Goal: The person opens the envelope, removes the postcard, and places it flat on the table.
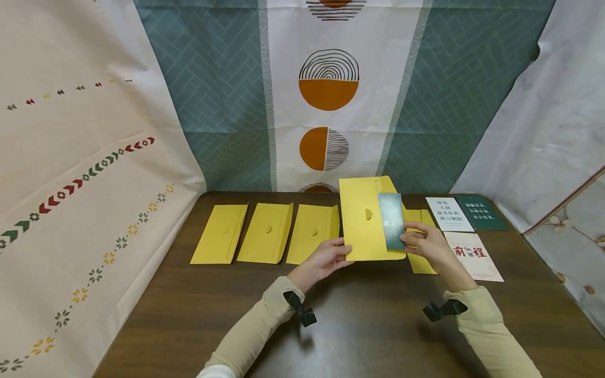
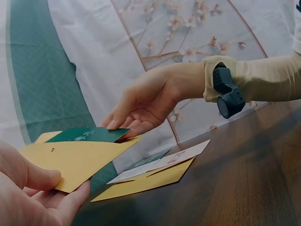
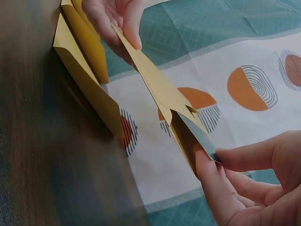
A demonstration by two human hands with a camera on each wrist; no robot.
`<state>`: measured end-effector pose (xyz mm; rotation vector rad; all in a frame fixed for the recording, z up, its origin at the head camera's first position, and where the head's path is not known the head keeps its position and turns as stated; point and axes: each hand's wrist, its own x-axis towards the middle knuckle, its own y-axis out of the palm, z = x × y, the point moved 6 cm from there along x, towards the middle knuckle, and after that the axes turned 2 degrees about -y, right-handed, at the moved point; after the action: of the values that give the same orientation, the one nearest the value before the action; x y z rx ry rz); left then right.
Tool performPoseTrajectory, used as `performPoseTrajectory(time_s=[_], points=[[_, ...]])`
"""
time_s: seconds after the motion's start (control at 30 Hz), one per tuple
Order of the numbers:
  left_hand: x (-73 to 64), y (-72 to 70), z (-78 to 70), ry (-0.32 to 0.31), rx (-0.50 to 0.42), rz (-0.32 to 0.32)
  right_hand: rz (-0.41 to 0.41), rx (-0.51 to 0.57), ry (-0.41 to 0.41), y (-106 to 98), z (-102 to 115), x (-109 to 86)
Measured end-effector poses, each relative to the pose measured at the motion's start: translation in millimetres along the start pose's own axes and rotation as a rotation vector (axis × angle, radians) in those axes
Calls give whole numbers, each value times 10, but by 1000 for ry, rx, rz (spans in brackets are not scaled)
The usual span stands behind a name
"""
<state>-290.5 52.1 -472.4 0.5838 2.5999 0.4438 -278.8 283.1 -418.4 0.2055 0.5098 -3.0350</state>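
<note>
My left hand [image 1: 322, 261] pinches the lower left edge of a yellow envelope [image 1: 357, 231], raised over the table with its open side facing right. A dark green card [image 1: 392, 223] stands partly in the envelope's mouth; its inner part is hidden by the pocket. At the card's outer edge, the thumb and fingers of my right hand [image 1: 430, 248] pinch it. The right wrist view shows the envelope [image 3: 153, 80] edge-on with its mouth spread, and the card [image 3: 200, 136] at the opening. Seen from the left wrist, the green card [image 2: 89, 135] sticks out past the yellow paper.
Three yellow envelopes lie in a row on the left: one [image 1: 219, 233], another [image 1: 264, 233] and a third [image 1: 312, 236]. A further envelope [image 1: 424, 265] is partly covered at right. Beside it lie a white card [image 1: 450, 214], a green card [image 1: 481, 212] and a red-lettered card [image 1: 474, 257].
</note>
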Motion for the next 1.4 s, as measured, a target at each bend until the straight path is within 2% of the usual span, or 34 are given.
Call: performPoseTrajectory(time_s=[0.2, 0.57, 0.7, 0.93, 1.07, 1.23, 1.4], points=[[17, -14, 33, -13, -14, -24, -33, -6, 8, -42, -47, -1], [29, -49, 73, -15, -18, -32, -208, 72, -24, -274, -109, -12], [33, -46, 73, -8, -15, -27, -209, 87, -18, -288, -128, -9], [58, -48, 54, 4, -23, -34, -161, 56, -3, -299, -143, -1], [74, -52, 48, 5, -16, -50, -171, 114, -22, -370, -115, -15], [79, -42, 45, -3, -17, -67, -231, 186, -29, -470, -113, -27], [96, -50, 52, 14, -27, -79, -293, 337, -44, -568, -144, -38]])
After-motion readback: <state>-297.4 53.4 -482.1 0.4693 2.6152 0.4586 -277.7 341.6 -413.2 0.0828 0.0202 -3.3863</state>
